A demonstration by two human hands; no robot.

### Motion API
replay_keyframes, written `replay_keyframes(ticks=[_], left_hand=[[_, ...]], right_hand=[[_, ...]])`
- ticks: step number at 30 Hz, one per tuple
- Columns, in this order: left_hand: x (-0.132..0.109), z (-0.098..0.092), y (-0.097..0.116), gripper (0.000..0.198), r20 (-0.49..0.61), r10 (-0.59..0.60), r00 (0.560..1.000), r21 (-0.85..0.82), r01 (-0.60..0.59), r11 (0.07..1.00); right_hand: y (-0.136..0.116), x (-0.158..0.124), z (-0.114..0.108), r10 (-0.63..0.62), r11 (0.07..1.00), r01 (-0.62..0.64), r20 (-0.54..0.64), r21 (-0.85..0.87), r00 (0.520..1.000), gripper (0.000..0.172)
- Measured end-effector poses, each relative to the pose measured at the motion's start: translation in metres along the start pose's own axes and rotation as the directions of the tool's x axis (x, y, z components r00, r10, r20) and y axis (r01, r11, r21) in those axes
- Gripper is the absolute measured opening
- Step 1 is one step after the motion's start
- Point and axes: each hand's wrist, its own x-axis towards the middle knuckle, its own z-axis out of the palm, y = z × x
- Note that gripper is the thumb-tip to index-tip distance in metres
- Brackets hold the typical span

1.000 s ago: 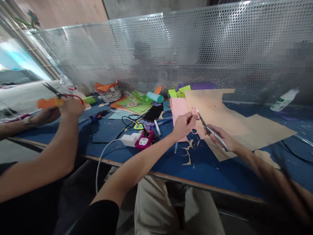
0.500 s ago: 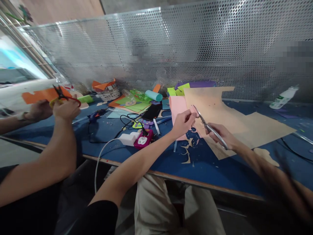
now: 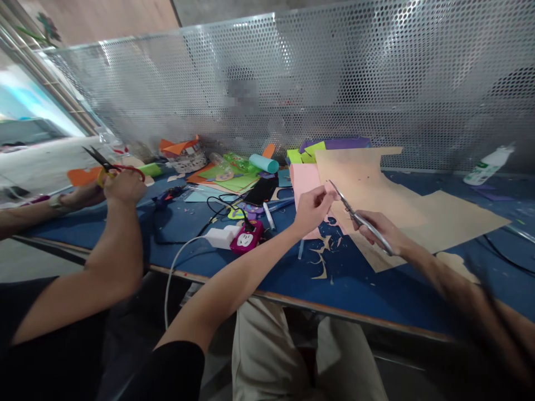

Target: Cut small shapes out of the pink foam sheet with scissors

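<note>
Two grips closed: steel scissors held in right hand, blades parted; small pink paper piece pinched by left hand fingertips

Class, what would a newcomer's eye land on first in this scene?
At centre, the person's right hand works silver metal scissors against a small pink paper piece pinched by the left hand. Beyond lies a big tan cardboard sheet. At far left, a co-worker's hands snip orange paper.

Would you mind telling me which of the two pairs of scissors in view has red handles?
The red-handled, dark-bladed scissors at far left, held by the neighbouring person's hand; the all-metal silver scissors are in the wearer's right hand.
</note>
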Motion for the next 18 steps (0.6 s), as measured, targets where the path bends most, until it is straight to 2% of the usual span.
replay_keyframes(ticks=[2,5,8,13,18], left_hand=[[0.000,0.000,0.000,0.047,-0.031,0.007,0.999,0.004,-0.007,1.000],[0.000,0.001,-0.002,0.051,-0.020,-0.008,1.000,-0.054,0.007,0.999],[-0.001,0.004,-0.005,0.057,0.026,-0.033,0.999,-0.123,0.036,0.992],[-0.002,0.005,-0.004,0.057,0.046,-0.024,0.999,-0.145,0.031,0.989],[-0.004,0.006,0.003,0.054,0.083,-0.058,0.995,-0.193,0.073,0.979]], right_hand=[[0.000,0.000,-0.001,-0.002,1.000,0.002,0.014,0.004,1.000,0.065],[0.000,-0.001,0.000,-0.021,0.999,0.020,0.024,0.038,1.000,0.064],[0.003,-0.003,0.002,-0.036,0.990,0.030,0.042,0.136,0.998,0.061],[0.011,-0.006,0.007,-0.030,0.956,-0.002,0.106,0.294,0.994,0.053],[0.018,-0.005,0.012,-0.023,0.947,-0.011,0.101,0.322,0.995,0.062]])
